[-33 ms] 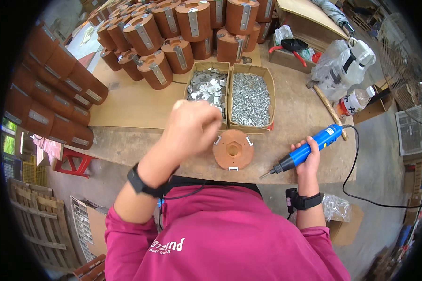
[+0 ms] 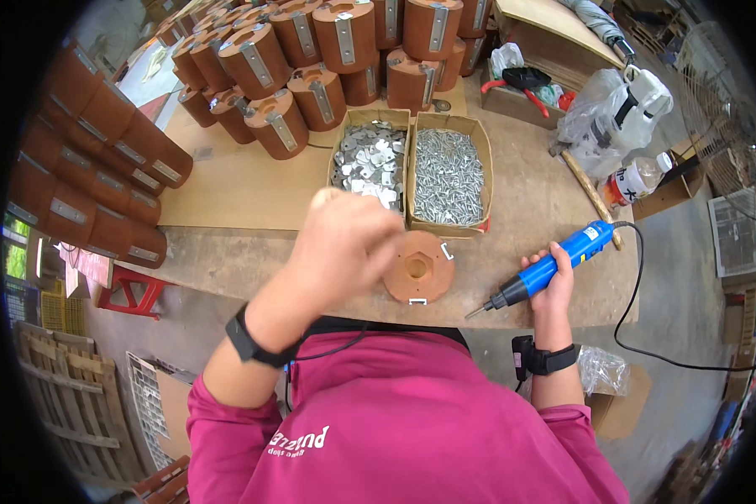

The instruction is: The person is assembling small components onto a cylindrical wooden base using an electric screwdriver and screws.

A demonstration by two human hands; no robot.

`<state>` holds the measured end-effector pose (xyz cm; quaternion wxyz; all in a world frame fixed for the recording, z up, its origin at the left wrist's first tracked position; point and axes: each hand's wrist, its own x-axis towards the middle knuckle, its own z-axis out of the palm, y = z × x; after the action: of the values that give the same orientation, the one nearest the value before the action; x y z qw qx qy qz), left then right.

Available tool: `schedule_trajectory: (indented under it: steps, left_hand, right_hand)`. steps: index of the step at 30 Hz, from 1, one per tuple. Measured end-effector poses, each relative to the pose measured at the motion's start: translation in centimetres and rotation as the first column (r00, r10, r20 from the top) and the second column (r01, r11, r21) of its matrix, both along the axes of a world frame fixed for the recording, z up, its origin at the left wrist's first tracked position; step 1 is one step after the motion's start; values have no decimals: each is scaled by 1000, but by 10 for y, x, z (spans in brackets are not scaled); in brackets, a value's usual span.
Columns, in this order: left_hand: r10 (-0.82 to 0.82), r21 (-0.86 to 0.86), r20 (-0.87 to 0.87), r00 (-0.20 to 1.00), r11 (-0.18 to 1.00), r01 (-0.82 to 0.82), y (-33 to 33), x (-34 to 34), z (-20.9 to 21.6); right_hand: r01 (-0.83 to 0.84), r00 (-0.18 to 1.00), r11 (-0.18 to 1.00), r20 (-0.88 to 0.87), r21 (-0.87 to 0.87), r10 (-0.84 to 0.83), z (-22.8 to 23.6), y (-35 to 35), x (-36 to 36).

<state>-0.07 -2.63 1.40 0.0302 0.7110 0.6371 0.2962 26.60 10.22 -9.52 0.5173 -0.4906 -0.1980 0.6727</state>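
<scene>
My right hand (image 2: 553,281) grips a blue electric screwdriver (image 2: 556,267) at the right of the workbench, its bit pointing down to the left. In front of me a round reddish-brown block (image 2: 428,281) stands on end, with a hole in its middle and small metal brackets at its rim. My left hand (image 2: 349,244), closed and a little blurred, hovers over the block's left edge and hides part of it. Whatever its fingers hold, if anything, is hidden. Just beyond lie a cardboard box of flat metal plates (image 2: 370,155) and a box of screws (image 2: 448,176).
Brown cylinders with metal strips (image 2: 344,38) are piled at the back, and more are stacked (image 2: 101,168) at the left. On the right are a wooden stick (image 2: 590,197), a plastic bottle (image 2: 634,181) and plastic bags (image 2: 596,122). A black cord (image 2: 638,311) trails from the screwdriver.
My left hand has shifted slightly right and toward me, now covering the block's left rim and its bracket. My right hand and the screwdriver have stayed in place.
</scene>
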Motion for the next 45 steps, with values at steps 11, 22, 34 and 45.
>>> schedule_trajectory:
  steps: [11, 22, 34, 45]
  left_hand:
    - [-1, 209, -112, 994, 978, 24, -38, 48, -27]
    - [-22, 105, 150, 988, 994, 6, -42, 37, -39]
    - [56, 113, 193, 980, 990, -79, -47, 45, -44]
    - [55, 104, 171, 984, 992, -74, -45, 43, -42]
  right_hand:
    - [1, 1000, 1000, -5, 21, -1, 4, 1, -4]
    - [-5, 1000, 1000, -12, 12, 5, 2, 2, -3]
    - [-6, 1000, 1000, -12, 28, 7, 2, 1, -2]
    - [-7, 1000, 1000, -10, 20, 7, 3, 2, -4]
